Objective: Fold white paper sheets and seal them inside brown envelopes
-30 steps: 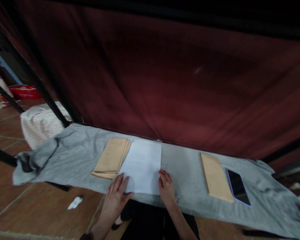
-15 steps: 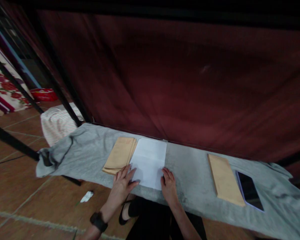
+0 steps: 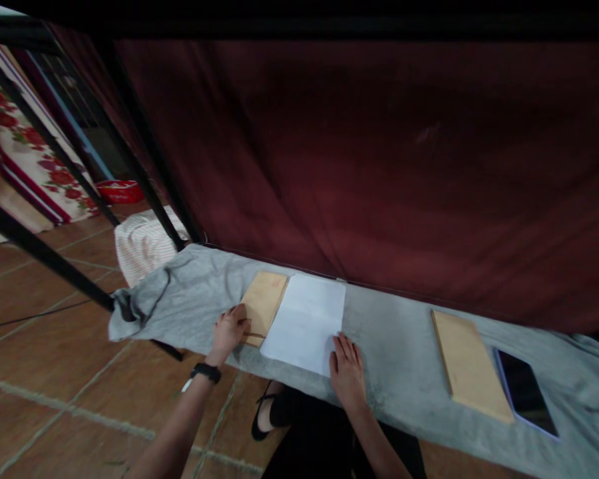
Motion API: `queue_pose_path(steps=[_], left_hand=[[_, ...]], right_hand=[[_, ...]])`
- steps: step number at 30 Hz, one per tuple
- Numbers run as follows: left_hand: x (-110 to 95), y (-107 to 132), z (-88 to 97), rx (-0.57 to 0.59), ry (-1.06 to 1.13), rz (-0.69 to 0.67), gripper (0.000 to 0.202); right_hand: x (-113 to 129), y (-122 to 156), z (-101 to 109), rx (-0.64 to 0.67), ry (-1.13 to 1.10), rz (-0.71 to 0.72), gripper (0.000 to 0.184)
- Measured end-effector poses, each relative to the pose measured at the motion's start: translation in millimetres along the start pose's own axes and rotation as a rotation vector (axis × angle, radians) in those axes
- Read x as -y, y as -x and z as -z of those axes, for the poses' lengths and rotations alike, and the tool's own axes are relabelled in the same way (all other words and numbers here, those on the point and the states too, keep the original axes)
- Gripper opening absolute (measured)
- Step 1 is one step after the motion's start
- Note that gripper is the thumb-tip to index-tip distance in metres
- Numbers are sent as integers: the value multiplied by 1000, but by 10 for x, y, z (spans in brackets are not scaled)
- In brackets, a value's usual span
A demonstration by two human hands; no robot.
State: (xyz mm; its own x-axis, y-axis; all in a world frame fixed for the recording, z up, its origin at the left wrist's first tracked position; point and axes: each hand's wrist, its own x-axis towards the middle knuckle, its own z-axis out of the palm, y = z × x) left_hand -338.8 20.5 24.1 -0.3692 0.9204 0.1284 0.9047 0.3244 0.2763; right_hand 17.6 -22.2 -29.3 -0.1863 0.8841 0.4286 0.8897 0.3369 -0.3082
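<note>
A stack of brown paper envelopes (image 3: 264, 303) lies on the grey cloth, its lower ends slightly uneven. My left hand (image 3: 229, 330) rests at the stack's left edge, fingers bent and thumb apart, touching the envelopes from above. Right beside the stack is a white paper sheet (image 3: 307, 319), flat, with a faint crease across it. The fingers of my right hand (image 3: 348, 372) lie outstretched along the sheet's lower right edge. Neither hand lifts anything off the cloth.
The grey cloth (image 3: 394, 359) covers a narrow bench. To the right are another stack of brown envelopes (image 3: 472, 366) and a phone (image 3: 526, 392). A dark red curtain (image 3: 329, 166) hangs behind; black metal posts (image 3: 44, 253) stand at the left.
My left hand has moved from the sheet's lower left corner to the envelopes' left edge. The envelopes now lie more squarely stacked. My right hand stays by the sheet. The view has shifted left.
</note>
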Motion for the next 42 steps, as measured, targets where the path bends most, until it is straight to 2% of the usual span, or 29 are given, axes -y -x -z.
queue_pose_path(steps=[6,10,12,15,18,20,24,29,32,35,37,40,42], left_hand=[[57,17,-4,32,41,-74,44],[-6,72,-32,-92,116,-73,40],[-139,182,-51,-122,209,-175,39],[-437,490,-112,-148,303,-444,43],[-712,848,-237,-67,216,-654,58],[-813,1016,-326,6,139,-701,66],[-849,1114,-396,74,44,-736,61],[-890,1113,-270,114,-5,-756,56],[-947,1147,-185,147,-34,-757,54],[-979,1183,-132,165,-24,-777,55],[-984,1204,-104,153,7,-773,48],[-991,1225,-52,141,58,-754,37],[-1004,1234,-12,148,83,-742,37]], right_hand=[[32,-8,43,60,-21,-5,46],[51,-17,67,39,-64,-1,45],[63,-24,89,33,-83,-14,44],[87,-10,142,56,-97,-11,44],[106,50,215,98,-112,51,44],[105,101,268,123,-120,99,48],[66,175,365,163,-128,148,57],[21,196,419,188,-139,166,59],[7,197,413,176,-155,167,55],[-16,195,408,173,-178,177,42],[-35,192,411,174,-197,184,37],[-59,186,419,185,-245,193,38],[-78,184,425,182,-296,185,40]])
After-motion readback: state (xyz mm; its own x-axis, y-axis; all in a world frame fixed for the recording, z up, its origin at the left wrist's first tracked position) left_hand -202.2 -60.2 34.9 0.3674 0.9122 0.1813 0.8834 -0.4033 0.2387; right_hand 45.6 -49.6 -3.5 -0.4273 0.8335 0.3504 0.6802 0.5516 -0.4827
